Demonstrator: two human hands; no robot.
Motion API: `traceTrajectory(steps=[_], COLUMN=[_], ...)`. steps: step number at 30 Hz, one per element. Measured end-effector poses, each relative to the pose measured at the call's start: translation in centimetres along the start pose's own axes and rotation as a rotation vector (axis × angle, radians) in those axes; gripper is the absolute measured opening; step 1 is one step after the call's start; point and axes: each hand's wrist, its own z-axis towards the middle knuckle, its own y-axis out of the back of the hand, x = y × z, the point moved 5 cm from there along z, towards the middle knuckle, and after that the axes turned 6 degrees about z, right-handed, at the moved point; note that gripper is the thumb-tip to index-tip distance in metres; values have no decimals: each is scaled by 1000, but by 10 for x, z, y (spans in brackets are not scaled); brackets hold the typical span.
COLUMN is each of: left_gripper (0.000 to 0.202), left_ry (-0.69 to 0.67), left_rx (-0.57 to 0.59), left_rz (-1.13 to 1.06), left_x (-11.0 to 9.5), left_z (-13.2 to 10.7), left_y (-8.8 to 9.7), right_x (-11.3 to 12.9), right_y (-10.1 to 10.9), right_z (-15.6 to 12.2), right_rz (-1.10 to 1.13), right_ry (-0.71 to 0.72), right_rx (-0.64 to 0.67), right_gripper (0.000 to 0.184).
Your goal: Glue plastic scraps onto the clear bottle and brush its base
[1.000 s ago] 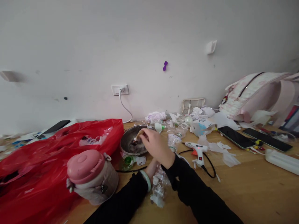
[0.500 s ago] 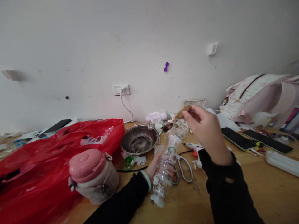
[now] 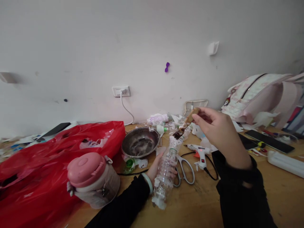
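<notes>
My left hand (image 3: 154, 166) is wrapped round a clear plastic bottle (image 3: 163, 177), which tilts with its neck away from me. White scraps cling to its base and top end. In my right hand (image 3: 213, 126) a brush (image 3: 189, 118) is pinched by its wooden handle. Its dark, wet-looking bristles point down at the whitish top end of the bottle, and whether they touch it I cannot tell. Grey-handled scissors (image 3: 187, 172) lie just right of the bottle, partly hidden behind it. A metal bowl (image 3: 125, 148) with cloudy whitish residue stands beyond my left hand.
Red plastic bags (image 3: 47, 164) cover the left side, behind a pink-lidded flask (image 3: 86, 169). A white glue gun (image 3: 201, 155) with its cord lies right of the scissors. Farther right are a phone (image 3: 268, 141), a white bar (image 3: 285, 164) and a pink backpack (image 3: 258, 98) against the wall.
My right hand has moved right and slightly towards me, bringing the brush bristles over the bottle's top end. The glue gun now shows more fully. My left hand still holds the bottle.
</notes>
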Motion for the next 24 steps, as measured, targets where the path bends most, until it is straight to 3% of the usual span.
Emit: traceTrajectory(steps=[16,24], left_gripper=[63,61], left_ry=[-12,-33], left_rx=[-75,-162], left_rz=[-116,-199], left_x=[-5,-7], left_z=[-5,-6], left_y=[-6,-7], right_x=[-13,-10], right_y=[-20,-38], right_z=[1,-4], right_rz=[-199,-208], right_ry=[-124,-44], right_rx=[209,384], right_gripper=[10,19])
